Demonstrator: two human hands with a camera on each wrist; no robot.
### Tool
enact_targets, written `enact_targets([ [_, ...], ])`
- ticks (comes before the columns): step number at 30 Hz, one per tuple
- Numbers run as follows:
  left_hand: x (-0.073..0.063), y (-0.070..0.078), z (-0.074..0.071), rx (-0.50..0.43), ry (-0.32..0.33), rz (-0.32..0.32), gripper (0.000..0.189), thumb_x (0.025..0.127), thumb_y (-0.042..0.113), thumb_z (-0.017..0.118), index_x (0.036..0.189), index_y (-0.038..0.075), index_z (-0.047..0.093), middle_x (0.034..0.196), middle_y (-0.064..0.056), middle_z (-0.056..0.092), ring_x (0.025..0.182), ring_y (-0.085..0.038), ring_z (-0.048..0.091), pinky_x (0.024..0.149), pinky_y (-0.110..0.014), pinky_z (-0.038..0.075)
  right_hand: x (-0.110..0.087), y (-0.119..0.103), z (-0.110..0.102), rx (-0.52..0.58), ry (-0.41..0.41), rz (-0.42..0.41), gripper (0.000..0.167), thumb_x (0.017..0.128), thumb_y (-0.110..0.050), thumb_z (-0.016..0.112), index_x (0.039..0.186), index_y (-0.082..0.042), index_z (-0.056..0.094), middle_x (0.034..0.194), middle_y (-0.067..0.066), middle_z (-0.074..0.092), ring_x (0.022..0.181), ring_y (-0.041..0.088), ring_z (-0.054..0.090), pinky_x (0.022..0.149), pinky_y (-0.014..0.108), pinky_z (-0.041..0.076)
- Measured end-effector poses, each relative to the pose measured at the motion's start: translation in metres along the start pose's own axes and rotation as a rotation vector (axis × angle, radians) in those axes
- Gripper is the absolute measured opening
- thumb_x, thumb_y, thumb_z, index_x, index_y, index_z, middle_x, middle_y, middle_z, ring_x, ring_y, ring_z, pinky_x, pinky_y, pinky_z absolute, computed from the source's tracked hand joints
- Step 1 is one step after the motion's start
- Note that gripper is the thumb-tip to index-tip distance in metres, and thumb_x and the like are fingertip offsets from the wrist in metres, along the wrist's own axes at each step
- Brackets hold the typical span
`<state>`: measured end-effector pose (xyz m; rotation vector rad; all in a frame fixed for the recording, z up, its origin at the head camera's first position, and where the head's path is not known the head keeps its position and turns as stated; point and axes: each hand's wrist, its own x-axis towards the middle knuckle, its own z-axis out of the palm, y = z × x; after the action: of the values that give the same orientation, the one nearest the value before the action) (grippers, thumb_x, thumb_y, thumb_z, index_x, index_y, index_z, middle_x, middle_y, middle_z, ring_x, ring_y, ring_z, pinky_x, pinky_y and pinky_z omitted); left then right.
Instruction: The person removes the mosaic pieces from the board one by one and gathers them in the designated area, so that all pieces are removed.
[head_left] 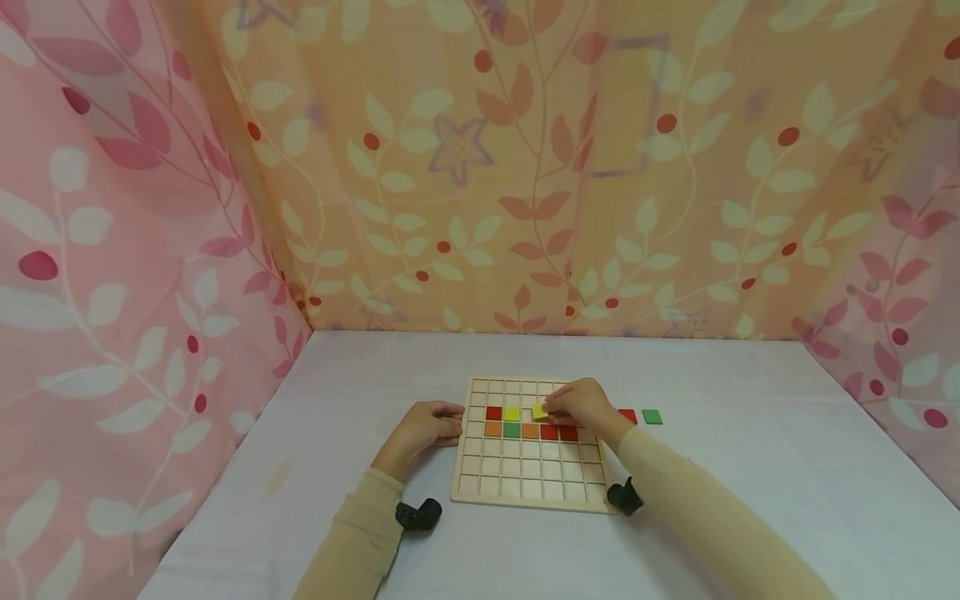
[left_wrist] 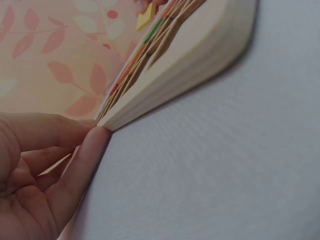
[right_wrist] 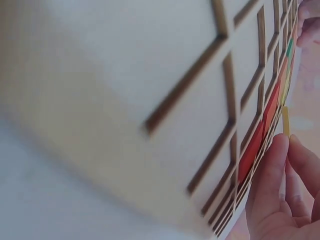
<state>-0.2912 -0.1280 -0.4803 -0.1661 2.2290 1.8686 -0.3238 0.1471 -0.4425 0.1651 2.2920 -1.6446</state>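
Note:
A square wooden grid board (head_left: 491,467) lies on the table. Its upper row of tiles holds a red tile (head_left: 493,413) and a yellow-green one (head_left: 512,413). The row below runs orange (head_left: 493,429), green (head_left: 512,430), orange, then two red tiles (head_left: 568,433). My right hand (head_left: 585,403) pinches a yellow square tile (head_left: 540,412) between thumb and fingertips. In the right wrist view that tile (right_wrist: 286,120) stands edge-on just over the grid. My left hand (head_left: 422,429) rests its extended fingertips against the board's left edge, also seen in the left wrist view.
To the right of the board lie a loose red tile (head_left: 627,416), partly behind the right wrist, and a green tile (head_left: 652,417). A black wrist device (head_left: 420,515) sits on each arm. Patterned curtains (head_left: 540,208) enclose the white table (head_left: 360,367) at the back and sides.

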Motion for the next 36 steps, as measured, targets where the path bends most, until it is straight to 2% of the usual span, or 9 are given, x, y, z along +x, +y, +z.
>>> enact_targets([
  [4, 0.0, -0.001, -0.001, -0.009, 0.0, 0.011, 0.037, 0.085, -0.012, 0.065, 0.122, -0.008, 0.064, 0.101, -0.014, 0.067, 0.075, -0.011, 0.065, 0.069, -0.027, 0.062, -0.004, 0.0, -0.009, 0.022, 0.007, 0.017, 0.027, 0.09, -0.005, 0.071, 0.111, 0.011, 0.069, 0.076, 0.002, 0.072, 0.06, 0.006, 0.064, 0.061, 0.021, 0.06],
  [10, 0.0, -0.001, -0.002, -0.013, -0.001, 0.012, 0.037, 0.085, -0.012, 0.064, 0.122, -0.008, 0.065, 0.101, -0.014, 0.067, 0.075, -0.011, 0.065, 0.068, -0.026, 0.062, -0.013, -0.005, -0.02, -0.02, -0.001, -0.007, 0.027, 0.092, -0.009, 0.068, 0.112, 0.01, 0.07, 0.083, 0.004, 0.075, 0.063, 0.007, 0.067, 0.067, 0.022, 0.061],
  [18, 0.0, -0.001, -0.001, -0.006, -0.023, 0.001, 0.041, 0.083, -0.016, 0.063, 0.123, -0.008, 0.063, 0.097, -0.013, 0.067, 0.076, -0.012, 0.065, 0.066, -0.024, 0.061, -0.018, -0.001, -0.037, -0.012, 0.006, -0.022, 0.031, 0.09, -0.007, 0.07, 0.114, 0.014, 0.066, 0.08, 0.002, 0.075, 0.062, 0.005, 0.066, 0.066, 0.021, 0.06],
  [30, 0.0, -0.001, -0.002, 0.011, -0.018, 0.002, 0.043, 0.082, -0.016, 0.065, 0.124, -0.008, 0.063, 0.099, -0.014, 0.068, 0.075, -0.011, 0.064, 0.067, -0.024, 0.061, -0.019, 0.006, -0.064, -0.074, 0.036, 0.046, 0.034, 0.092, -0.015, 0.071, 0.117, 0.006, 0.068, 0.082, -0.002, 0.074, 0.065, 0.006, 0.068, 0.071, 0.025, 0.061],
  [36, 0.001, -0.001, -0.001, 0.01, -0.02, 0.001, 0.042, 0.082, -0.015, 0.065, 0.123, -0.007, 0.064, 0.098, -0.015, 0.069, 0.076, -0.012, 0.065, 0.067, -0.026, 0.061, -0.023, 0.004, -0.077, -0.07, 0.031, 0.03, 0.039, 0.093, -0.014, 0.069, 0.122, 0.011, 0.064, 0.083, -0.001, 0.073, 0.068, 0.006, 0.068, 0.075, 0.026, 0.062],
])
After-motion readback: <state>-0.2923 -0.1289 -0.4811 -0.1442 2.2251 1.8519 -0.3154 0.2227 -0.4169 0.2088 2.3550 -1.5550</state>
